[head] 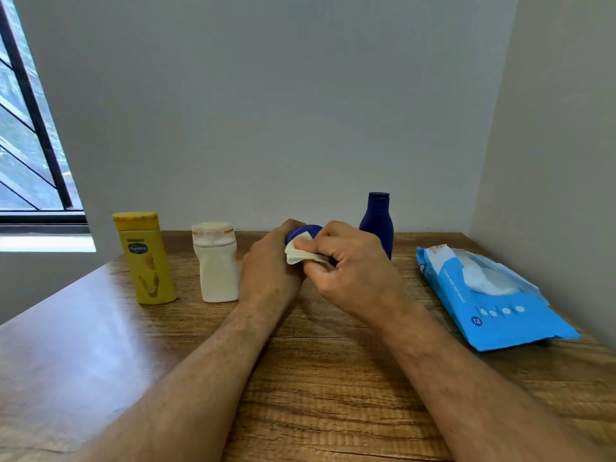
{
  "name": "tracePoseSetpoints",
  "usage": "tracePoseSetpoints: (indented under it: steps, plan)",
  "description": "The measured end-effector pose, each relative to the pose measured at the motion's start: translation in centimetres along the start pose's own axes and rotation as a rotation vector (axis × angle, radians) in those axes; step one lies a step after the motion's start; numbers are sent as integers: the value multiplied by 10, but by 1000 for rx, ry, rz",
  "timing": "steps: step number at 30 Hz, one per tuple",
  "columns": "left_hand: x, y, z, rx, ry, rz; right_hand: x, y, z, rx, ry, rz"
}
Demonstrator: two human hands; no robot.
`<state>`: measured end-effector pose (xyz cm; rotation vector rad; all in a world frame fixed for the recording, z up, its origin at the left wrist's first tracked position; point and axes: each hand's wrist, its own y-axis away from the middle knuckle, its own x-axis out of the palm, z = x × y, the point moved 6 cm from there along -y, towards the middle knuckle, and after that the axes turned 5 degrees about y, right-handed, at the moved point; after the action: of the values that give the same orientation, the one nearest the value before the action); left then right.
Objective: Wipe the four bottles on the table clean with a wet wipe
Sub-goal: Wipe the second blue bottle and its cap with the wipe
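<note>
The yellow bottle (145, 258) stands upright at the far left of the table, cap on top, with stains on the cap. Just right of it stands the white bottle (216, 263), upright, its cap rim stained orange. The small blue bottle (304, 232) is in the middle, mostly hidden; only its blue top shows. The wipe (301, 255), pale and crumpled, lies against it. The tall blue bottle (377, 221) stands upright further right and behind.
</note>
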<state>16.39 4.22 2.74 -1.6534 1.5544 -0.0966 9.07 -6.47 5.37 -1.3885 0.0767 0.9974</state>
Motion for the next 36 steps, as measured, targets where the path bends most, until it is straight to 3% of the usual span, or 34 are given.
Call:
tracePoseSetpoints:
  steps: [4,11,14,21,28,36]
  plan:
    - [0,-1,-1,28,-10,10,3,0,0,-29,36,15]
    - [-2,-2,-6,100,-74,-15,-1,2,7,-87,124,-116]
    - [0,-3,-8,120,-153,-25,-4,1,3,-22,84,-141]
    - [-2,0,-8,81,-35,-67,-10,-2,-4,103,100,-209]
    - [-3,-2,-3,18,35,-86,-10,-1,-9,143,122,-166]
    - [-2,-1,1,26,36,-55,-2,0,3,8,12,1]
